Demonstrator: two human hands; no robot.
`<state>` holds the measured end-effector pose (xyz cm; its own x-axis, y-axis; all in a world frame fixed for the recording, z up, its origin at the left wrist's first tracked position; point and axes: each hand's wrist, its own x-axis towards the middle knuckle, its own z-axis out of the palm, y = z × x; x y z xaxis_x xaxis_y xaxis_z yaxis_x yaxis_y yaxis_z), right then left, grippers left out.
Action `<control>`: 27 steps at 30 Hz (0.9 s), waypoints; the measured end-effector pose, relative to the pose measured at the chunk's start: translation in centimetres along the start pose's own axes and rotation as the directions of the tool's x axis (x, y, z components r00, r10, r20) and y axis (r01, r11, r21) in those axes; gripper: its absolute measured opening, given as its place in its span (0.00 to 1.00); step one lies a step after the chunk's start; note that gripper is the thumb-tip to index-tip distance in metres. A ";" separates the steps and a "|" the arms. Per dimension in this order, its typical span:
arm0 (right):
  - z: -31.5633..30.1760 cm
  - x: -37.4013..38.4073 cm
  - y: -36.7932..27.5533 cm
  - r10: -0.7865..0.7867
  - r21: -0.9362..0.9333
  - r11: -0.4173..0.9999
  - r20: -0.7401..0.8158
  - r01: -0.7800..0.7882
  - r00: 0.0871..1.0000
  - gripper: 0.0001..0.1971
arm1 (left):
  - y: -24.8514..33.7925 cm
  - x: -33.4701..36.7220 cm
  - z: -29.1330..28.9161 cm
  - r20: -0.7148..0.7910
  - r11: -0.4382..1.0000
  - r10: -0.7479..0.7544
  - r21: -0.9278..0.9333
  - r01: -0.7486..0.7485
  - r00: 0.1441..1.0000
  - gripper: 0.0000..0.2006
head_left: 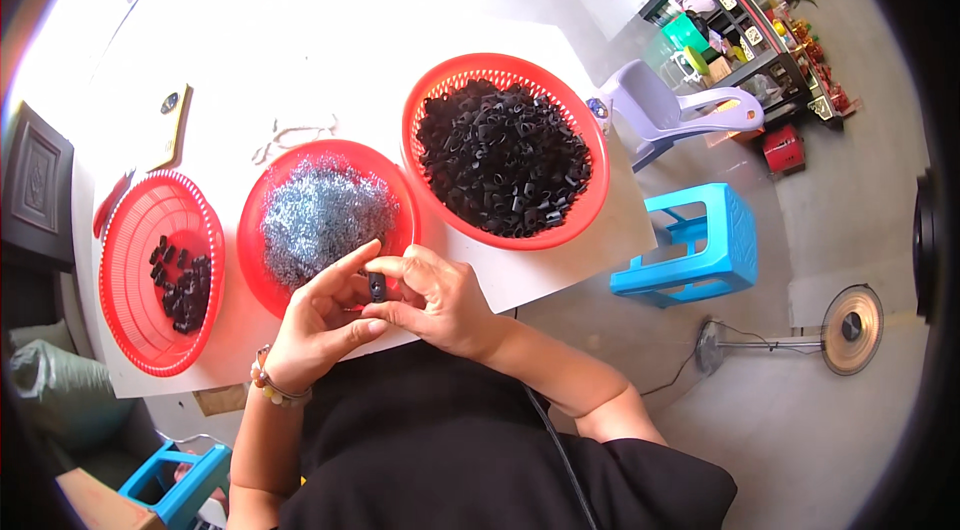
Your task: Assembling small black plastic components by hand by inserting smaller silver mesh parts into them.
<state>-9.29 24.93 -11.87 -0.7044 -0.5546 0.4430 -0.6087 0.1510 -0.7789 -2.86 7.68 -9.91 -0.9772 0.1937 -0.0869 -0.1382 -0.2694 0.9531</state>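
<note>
My right hand (pixel 445 302) pinches a small black plastic part (pixel 377 287) between thumb and index finger, above the table's near edge. Close against it, my left hand (pixel 325 315) has its fingers curled and its thumb below the part; whatever they hold is hidden. Just beyond my hands is a red basin (pixel 256 275) with a heap of small, shiny silver metal pieces (pixel 325 215). A red basket (pixel 415 95) to the right is filled with loose black plastic pieces (pixel 505 160). Several black parts (pixel 188 295) lie in the red basket on the left (pixel 130 270).
The white table (pixel 370 80) also bears a tangled pale cord (pixel 295 133) and a yellow-edged flat object (pixel 172 125). Right of it stand a blue stool (pixel 735 240), a lilac chair (pixel 650 100) and a fan (pixel 852 328). Another blue stool (pixel 185 490) is at lower left.
</note>
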 end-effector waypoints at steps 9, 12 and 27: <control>-1.9 0.4 -1.4 -0.079 -0.276 0.955 0.120 0.110 0.990 0.28 | -0.3 0.5 0.3 -0.258 0.996 -0.002 -0.087 -0.022 0.966 0.20; -4.5 0.8 -1.1 -0.152 -0.236 0.959 0.046 0.159 0.987 0.22 | 0.6 0.2 -0.5 -0.328 0.999 0.035 0.000 -0.037 0.944 0.14; -14.7 3.0 5.4 0.392 -0.712 0.653 0.025 -0.258 0.920 0.06 | 2.4 -7.6 -13.4 -0.630 0.631 0.373 0.711 0.312 0.681 0.13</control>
<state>-20.06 36.10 -8.24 -0.8770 -0.4718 0.0910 -0.4754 0.8246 -0.3065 2.04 -7.07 -10.84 -0.8187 -0.5628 0.1135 -0.2775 0.5609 0.7799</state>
